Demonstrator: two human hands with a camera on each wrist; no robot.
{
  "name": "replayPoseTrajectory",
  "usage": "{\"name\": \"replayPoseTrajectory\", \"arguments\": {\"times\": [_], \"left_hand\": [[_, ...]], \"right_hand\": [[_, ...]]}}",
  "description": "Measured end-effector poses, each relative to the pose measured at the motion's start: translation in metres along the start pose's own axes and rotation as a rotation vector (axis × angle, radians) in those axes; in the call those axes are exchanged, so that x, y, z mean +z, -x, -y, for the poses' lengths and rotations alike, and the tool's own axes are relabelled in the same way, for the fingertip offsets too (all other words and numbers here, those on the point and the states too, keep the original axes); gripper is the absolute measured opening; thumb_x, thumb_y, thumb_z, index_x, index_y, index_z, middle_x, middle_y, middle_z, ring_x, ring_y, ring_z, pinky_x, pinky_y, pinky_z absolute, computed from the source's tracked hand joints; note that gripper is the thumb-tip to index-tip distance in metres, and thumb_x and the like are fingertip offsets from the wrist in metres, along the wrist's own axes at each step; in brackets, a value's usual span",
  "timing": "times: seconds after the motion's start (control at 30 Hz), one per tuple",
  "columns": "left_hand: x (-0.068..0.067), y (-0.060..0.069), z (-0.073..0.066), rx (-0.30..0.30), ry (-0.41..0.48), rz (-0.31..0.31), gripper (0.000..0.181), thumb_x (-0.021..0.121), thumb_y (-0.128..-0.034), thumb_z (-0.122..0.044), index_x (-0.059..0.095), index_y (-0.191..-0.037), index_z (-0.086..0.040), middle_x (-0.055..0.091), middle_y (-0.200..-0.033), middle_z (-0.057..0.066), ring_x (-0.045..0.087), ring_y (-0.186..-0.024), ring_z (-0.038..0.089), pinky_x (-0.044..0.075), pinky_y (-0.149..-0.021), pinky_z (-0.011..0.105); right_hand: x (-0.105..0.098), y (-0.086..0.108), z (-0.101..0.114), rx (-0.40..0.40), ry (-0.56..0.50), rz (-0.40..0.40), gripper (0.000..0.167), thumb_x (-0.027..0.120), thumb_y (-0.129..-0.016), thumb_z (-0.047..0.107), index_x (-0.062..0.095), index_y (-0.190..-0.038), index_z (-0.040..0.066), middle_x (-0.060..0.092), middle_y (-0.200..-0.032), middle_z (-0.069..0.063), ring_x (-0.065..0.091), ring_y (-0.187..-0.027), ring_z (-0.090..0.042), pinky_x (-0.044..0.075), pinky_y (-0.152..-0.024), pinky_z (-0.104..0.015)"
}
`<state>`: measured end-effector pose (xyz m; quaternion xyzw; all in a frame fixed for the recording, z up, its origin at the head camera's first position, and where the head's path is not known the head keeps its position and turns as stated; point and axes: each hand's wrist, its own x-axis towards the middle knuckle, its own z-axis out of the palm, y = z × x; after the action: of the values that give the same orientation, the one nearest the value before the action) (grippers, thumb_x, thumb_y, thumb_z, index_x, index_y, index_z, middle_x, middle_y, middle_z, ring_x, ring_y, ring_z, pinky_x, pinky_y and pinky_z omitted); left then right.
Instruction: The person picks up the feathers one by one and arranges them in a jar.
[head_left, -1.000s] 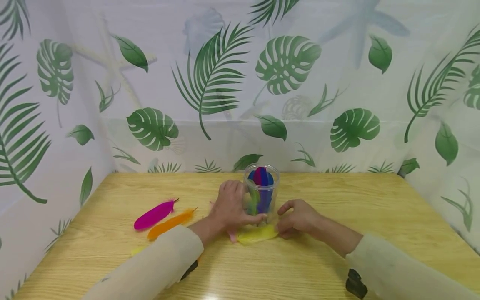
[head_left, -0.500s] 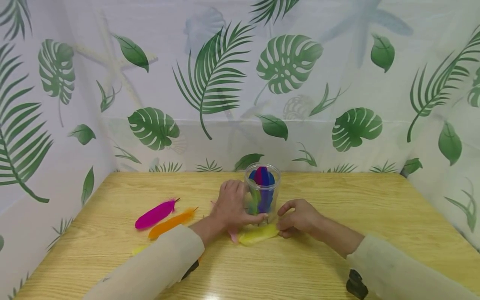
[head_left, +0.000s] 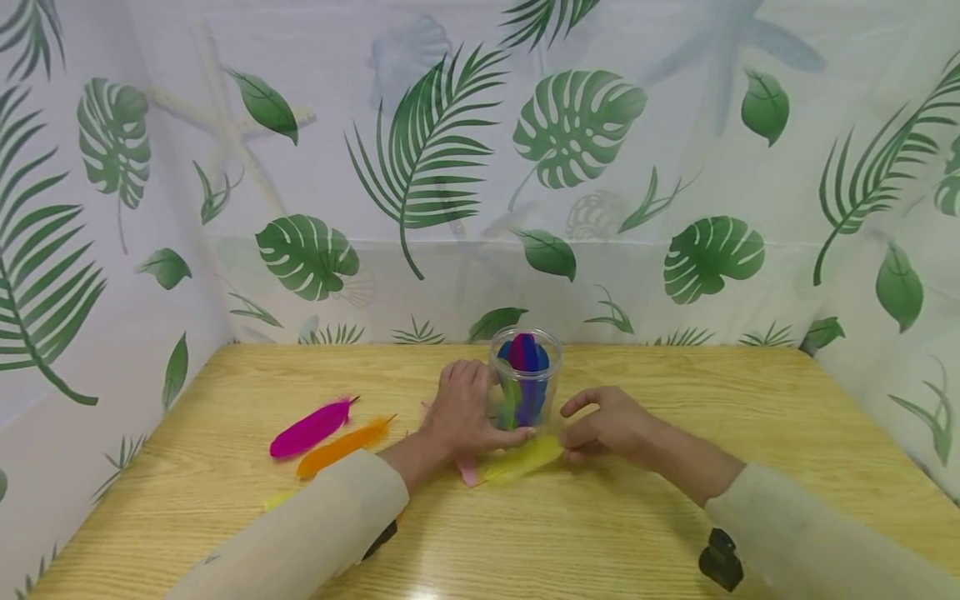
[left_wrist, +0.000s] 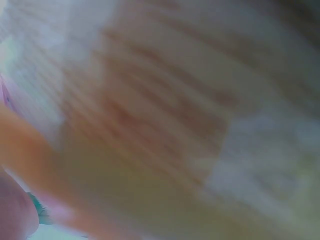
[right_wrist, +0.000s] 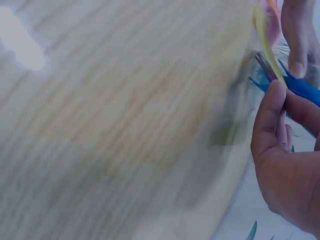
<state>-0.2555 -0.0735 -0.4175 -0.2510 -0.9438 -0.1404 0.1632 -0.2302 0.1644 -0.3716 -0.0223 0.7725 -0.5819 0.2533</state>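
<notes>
A clear jar (head_left: 551, 392) stands upright on the table, with blue, purple, magenta and green feathers inside. The left hand (head_left: 463, 412) grips its left side, thumb across the front near the base. In front of the jar the right hand (head_left: 609, 429) pinches one end of a yellow feather (head_left: 528, 460); the right wrist view shows this feather (right_wrist: 266, 45) between thumb and forefinger of the right hand (right_wrist: 287, 150). A pink feather (head_left: 467, 471) lies partly hidden under the left hand. The left wrist view is mostly blurred.
To the left on the wooden table (head_left: 600, 542) lie a magenta feather (head_left: 309, 430) and an orange feather (head_left: 341, 447). A bit of another yellow feather (head_left: 279, 500) shows beside the left sleeve. A leaf-patterned cloth (head_left: 450, 275) stands behind the table and at both sides.
The right hand has moved slightly up and to the right, and the yellow feather's right end has risen with it. The left hand and the jar have stayed in place.
</notes>
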Motion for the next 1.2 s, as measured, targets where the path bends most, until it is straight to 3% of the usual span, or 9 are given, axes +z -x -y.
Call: {"name": "replayPoseTrajectory", "arguments": {"times": [0.17, 0.4, 0.77, 1.0, 1.2], "left_hand": [[0.000, -0.002, 0.000, -0.015, -0.020, 0.014, 0.081, 0.066, -0.0713, -0.079, 0.052, -0.110, -0.010, 0.056, -0.106, 0.005, 0.049, -0.110, 0.026, 0.036, -0.102, 0.041], [0.005, 0.000, -0.001, 0.011, -0.018, -0.025, 0.078, 0.068, -0.0702, -0.078, 0.052, -0.107, -0.011, 0.054, -0.099, 0.002, 0.050, -0.102, 0.022, 0.036, -0.102, 0.040], [0.003, -0.002, 0.002, 0.008, -0.033, -0.027, 0.076, 0.069, -0.0711, -0.076, 0.052, -0.108, -0.012, 0.054, -0.099, 0.001, 0.050, -0.100, 0.021, 0.037, -0.102, 0.041], [0.001, -0.004, 0.002, 0.013, -0.017, -0.012, 0.072, 0.077, -0.0684, -0.061, 0.053, -0.113, -0.009, 0.055, -0.104, 0.004, 0.048, -0.106, 0.024, 0.035, -0.106, 0.043], [0.001, -0.002, 0.001, -0.001, -0.047, 0.015, 0.080, 0.072, -0.0693, -0.074, 0.053, -0.112, -0.009, 0.054, -0.103, 0.004, 0.049, -0.106, 0.024, 0.035, -0.106, 0.042]], "right_hand": [[-0.008, 0.002, 0.009, 0.004, -0.030, 0.017, 0.054, 0.068, -0.086, -0.005, 0.038, -0.131, -0.012, 0.065, -0.088, -0.014, 0.072, -0.073, -0.019, 0.061, -0.076, -0.035], [-0.021, 0.013, 0.020, -0.011, -0.024, 0.066, 0.059, 0.067, -0.088, -0.002, 0.033, -0.136, -0.013, 0.065, -0.093, -0.015, 0.072, -0.077, -0.019, 0.060, -0.079, -0.035], [-0.041, 0.025, 0.062, -0.032, -0.014, 0.126, 0.061, 0.066, -0.090, -0.001, 0.027, -0.136, -0.006, 0.063, -0.088, -0.013, 0.072, -0.078, -0.018, 0.060, -0.079, -0.032], [-0.049, 0.029, 0.078, -0.030, -0.019, 0.132, 0.060, 0.064, -0.090, -0.004, 0.026, -0.136, -0.004, 0.065, -0.083, -0.011, 0.072, -0.076, -0.019, 0.060, -0.076, -0.030], [-0.054, 0.034, 0.096, -0.042, -0.025, 0.134, 0.060, 0.065, -0.090, -0.004, 0.026, -0.135, -0.001, 0.065, -0.086, -0.012, 0.072, -0.075, -0.019, 0.060, -0.077, -0.030]]}}
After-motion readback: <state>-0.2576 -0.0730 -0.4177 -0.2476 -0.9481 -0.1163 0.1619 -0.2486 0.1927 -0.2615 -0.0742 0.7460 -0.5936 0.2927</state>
